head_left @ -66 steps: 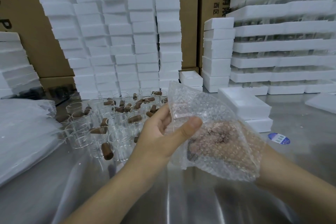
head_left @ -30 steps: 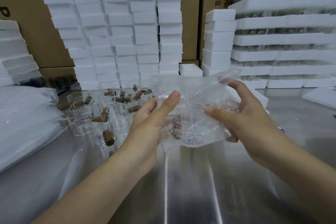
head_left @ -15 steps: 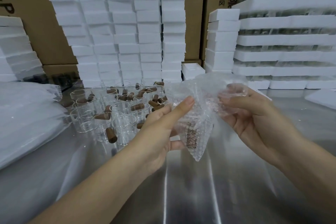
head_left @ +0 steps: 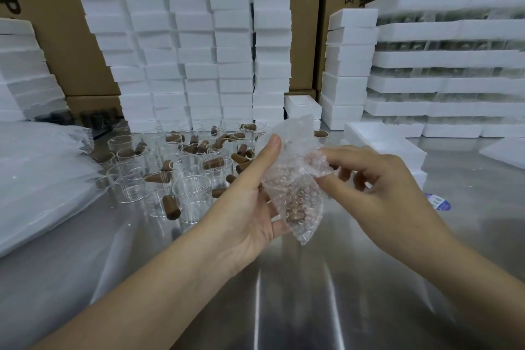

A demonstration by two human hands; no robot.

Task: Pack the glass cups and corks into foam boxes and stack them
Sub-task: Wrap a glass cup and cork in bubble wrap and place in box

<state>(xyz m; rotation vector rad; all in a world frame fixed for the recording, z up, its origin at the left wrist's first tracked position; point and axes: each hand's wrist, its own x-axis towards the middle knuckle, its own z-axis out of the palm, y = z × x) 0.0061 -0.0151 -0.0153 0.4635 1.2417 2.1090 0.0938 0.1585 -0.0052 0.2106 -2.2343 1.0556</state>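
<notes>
Both hands hold a clear bubble-wrap bag above the steel table. My left hand grips its left side, thumb up along the edge. My right hand pinches the bag's upper right part between thumb and fingers. The bag hangs crumpled to a point below. Behind my left hand stand several clear glass cups with brown corks in and among them. Stacks of white foam boxes rise at the back.
A pile of clear plastic bags lies at the left. Foam boxes sit close on the right, taller foam trays behind them. A blue sticker lies on the table. Cardboard cartons stand behind.
My right hand came out of the bag and now pinches it from outside. The bag went from spread open to folded and crumpled between both hands.
</notes>
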